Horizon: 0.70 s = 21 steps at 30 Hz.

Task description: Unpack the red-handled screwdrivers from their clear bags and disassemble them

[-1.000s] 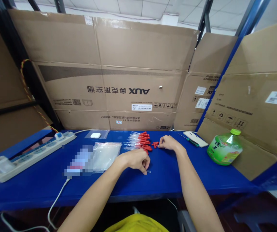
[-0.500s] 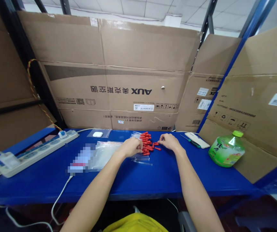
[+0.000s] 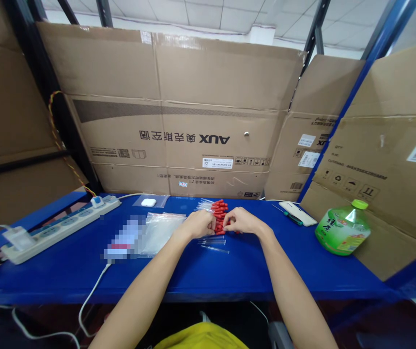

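Note:
A row of thin clear glass tubes with red rubber bulbs (image 3: 220, 206) on their right ends, like droppers, lies on the blue table. My left hand (image 3: 201, 224) is closed over the left side of the row, its fingertips against the tubes; what it pinches is hidden. Close on its right, my right hand (image 3: 243, 221) is curled, with thumb and forefinger pinched at a red bulb among the others. Some red also shows beneath this hand. Bare glass tubes (image 3: 215, 250) lie in front of the left hand.
Left of my hands lie clear plastic bags (image 3: 160, 235), a blurred-out phone-like object (image 3: 127, 237) on a cable, and a white earphone case (image 3: 148, 202). A power strip (image 3: 66, 225) lies far left. To the right are a screwdriver (image 3: 293, 218), a white phone-shaped object (image 3: 300, 213) and a green bottle (image 3: 343, 230).
My right hand has moved left and slightly down, from the loose red bulbs to beside my left hand. The left hand has stayed at the row. The view has shifted slightly.

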Tool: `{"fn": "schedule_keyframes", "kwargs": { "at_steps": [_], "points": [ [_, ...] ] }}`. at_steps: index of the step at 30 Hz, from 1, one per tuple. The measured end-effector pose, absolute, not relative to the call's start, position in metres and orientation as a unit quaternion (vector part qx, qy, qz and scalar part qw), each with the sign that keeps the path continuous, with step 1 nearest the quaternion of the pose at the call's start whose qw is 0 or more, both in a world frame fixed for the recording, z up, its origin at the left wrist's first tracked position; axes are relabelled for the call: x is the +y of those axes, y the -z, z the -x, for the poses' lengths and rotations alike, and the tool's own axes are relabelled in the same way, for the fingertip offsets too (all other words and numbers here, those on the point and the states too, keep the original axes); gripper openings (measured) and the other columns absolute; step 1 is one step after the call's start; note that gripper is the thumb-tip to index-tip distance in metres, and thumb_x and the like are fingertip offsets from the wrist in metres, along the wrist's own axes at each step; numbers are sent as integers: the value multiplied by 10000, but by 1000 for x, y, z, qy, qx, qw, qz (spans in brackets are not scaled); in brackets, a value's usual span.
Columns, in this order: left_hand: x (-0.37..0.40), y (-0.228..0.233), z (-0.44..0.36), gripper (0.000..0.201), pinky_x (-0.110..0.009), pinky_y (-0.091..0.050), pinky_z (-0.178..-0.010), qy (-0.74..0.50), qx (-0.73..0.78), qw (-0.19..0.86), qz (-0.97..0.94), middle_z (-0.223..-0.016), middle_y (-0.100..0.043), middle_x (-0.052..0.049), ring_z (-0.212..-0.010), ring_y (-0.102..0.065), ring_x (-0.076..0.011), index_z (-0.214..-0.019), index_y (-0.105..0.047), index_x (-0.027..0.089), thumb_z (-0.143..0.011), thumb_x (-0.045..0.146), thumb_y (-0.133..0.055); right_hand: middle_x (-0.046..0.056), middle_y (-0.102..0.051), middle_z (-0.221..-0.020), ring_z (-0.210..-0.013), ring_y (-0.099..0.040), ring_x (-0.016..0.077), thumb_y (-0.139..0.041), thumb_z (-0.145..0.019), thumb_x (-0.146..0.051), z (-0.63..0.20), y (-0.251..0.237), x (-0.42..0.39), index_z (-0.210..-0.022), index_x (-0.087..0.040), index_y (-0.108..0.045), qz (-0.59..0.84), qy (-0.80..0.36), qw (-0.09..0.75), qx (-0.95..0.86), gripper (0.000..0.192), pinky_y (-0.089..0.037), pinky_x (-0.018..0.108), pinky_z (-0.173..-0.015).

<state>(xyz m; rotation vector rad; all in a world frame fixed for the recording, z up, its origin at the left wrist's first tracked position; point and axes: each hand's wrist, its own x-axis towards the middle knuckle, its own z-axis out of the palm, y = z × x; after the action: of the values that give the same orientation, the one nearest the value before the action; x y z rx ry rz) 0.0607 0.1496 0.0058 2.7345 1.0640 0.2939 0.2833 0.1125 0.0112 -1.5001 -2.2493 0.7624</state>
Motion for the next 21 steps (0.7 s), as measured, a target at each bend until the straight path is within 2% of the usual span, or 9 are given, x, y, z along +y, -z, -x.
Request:
{"fn": "schedule_keyframes", "kwargs": {
  "at_steps": [6, 11, 16, 21],
  "points": [
    [146, -12, -60, 75, -252, -386, -593, -71, 366, 90, -924, -814, -739, 8, -783, -678, -185, -808, -744, 260, -734, 257, -752, -43, -672, -621, -581, -577, 116, -800, -682, -231, -276, -13, 114, -842, -243, -784, 537, -140, 82, -828, 162, -330, 224, -567],
    [147, -10, -60, 54, -253, -378, -592, -76, 369, 97, -921, -814, -737, 8, -744, -664, -179, -793, -728, 256, -745, 259, -753, -36, -682, -656, -611, -577, 126, -772, -659, -192, -269, -14, 110, -799, -250, -755, 545, -99, 73, -829, 152, -300, 234, -556],
    [148, -12, -58, 83, -258, -370, -591, -113, 328, 96, -933, -804, -724, 11, -730, -651, -172, -820, -703, 252, -805, 329, -731, -63, -645, -614, -557, -555, 101, -688, -656, -131, -274, -16, 107, -779, -207, -672, 522, -180, 159, -818, 146, -323, 210, -541],
    [146, -17, -59, 191, -280, -440, -732, -192, 293, 50, -935, -1029, -713, -53, -926, -661, -216, -940, -648, 230, -968, 376, -529, -53, -638, -654, -569, -571, 106, -580, -744, -152, -284, -15, 111, -856, -196, -607, 481, -261, 304, -780, 124, -399, 203, -565]
  ]
}}
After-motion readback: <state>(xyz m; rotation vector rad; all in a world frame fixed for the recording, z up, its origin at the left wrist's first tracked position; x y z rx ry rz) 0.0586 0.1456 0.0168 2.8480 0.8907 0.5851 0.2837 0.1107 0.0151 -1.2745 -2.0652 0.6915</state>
